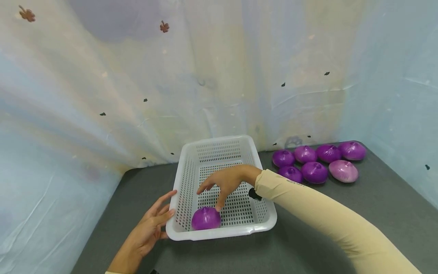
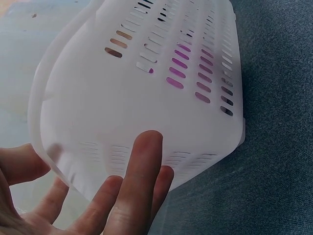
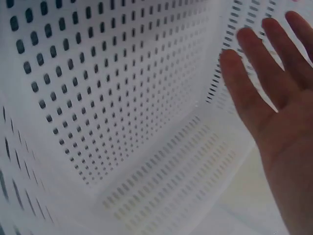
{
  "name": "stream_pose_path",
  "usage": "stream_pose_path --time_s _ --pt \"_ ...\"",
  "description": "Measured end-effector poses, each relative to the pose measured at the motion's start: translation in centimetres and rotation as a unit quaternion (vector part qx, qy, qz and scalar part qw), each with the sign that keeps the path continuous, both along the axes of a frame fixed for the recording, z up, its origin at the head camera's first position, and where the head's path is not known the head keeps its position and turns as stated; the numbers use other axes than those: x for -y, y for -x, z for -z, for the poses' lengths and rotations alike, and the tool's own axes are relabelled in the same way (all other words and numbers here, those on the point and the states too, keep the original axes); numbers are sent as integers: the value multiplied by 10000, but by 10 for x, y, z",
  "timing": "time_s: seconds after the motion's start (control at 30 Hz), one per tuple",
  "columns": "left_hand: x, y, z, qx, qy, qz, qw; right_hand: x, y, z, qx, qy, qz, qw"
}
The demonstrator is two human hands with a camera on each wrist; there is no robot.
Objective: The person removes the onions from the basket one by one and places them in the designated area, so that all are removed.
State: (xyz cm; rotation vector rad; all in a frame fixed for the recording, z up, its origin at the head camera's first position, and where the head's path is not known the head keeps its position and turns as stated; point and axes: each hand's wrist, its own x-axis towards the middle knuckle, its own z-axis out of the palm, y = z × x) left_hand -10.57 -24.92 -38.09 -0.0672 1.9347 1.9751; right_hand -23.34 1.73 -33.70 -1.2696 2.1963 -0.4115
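A white perforated plastic basket (image 1: 222,232) stands on the dark table, with one shiny purple onion (image 1: 206,219) in its near left corner. My left hand (image 1: 150,224) holds the basket's left rim; in the left wrist view its thumb is at the rim and its fingers (image 2: 144,156) lie along the outer wall. Inside the basket hovers my right hand (image 1: 227,180), fingers apart and nothing gripped. Its thumb tip is right at the onion's upper right side in the head view. The right wrist view shows the spread fingers (image 3: 254,73) over the slotted inner walls.
At the back right of the dark table (image 1: 383,213) a group of several purple onions (image 1: 315,172) lies close together, with a paler pink one (image 1: 343,171) at its front right. A patterned curtain (image 1: 219,76) hangs behind and along the sides.
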Motion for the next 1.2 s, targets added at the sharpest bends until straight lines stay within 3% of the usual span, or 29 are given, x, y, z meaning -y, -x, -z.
stream_pose_path --time_s 0.2,0.37,0.77,0.97,1.2 --pt "1 0 0 -18 -12 70 10000 4 0 13 394 -228 29 9990" --pt "1 1 -2 -24 -27 105 9999 7 -2 16 477 -296 -131 9983" --pt "-2 0 -3 53 96 -114 9999 13 -11 22 783 -317 -330 9959" --pt "-3 0 -3 66 104 -208 9997 12 -13 24 632 -230 -187 9976" --pt "-3 -1 -3 77 54 -174 9998 8 -11 24 -38 19 180 9998"
